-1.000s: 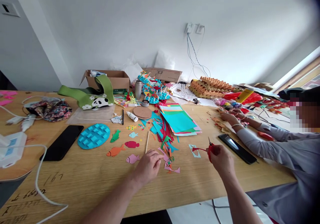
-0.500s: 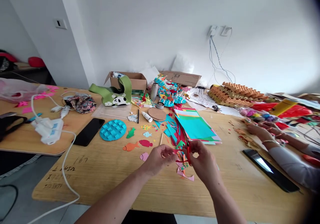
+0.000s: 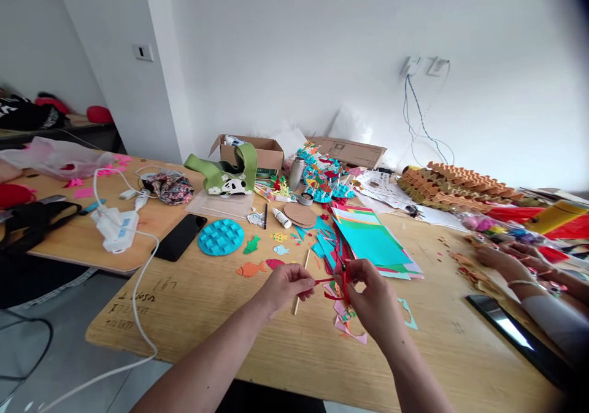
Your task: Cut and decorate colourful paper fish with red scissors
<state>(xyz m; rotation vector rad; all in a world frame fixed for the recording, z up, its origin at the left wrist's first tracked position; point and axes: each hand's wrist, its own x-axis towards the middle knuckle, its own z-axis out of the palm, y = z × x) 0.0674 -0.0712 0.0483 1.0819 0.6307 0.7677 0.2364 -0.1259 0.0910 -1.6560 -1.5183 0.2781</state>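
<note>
pale wall (image 3: 294, 45), projecting pillar (image 3: 115, 51), wooden table (image 3: 202, 315), grey floor (image 3: 92, 339), soft daylight

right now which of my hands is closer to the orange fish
Left. Your left hand is to the right of the orange fish, apart from it; your right hand, holding red scissors, is farther right.

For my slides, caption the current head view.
Right hand holds red scissors, left hand pinches red paper, colourful paper fish nearby.

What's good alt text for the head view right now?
A bare right hand holds red-handled scissors and the left hand pinches a thin red paper strip above a wooden table. Beyond lie multicoloured paper fish and a turquoise-topped paper stack.
</note>
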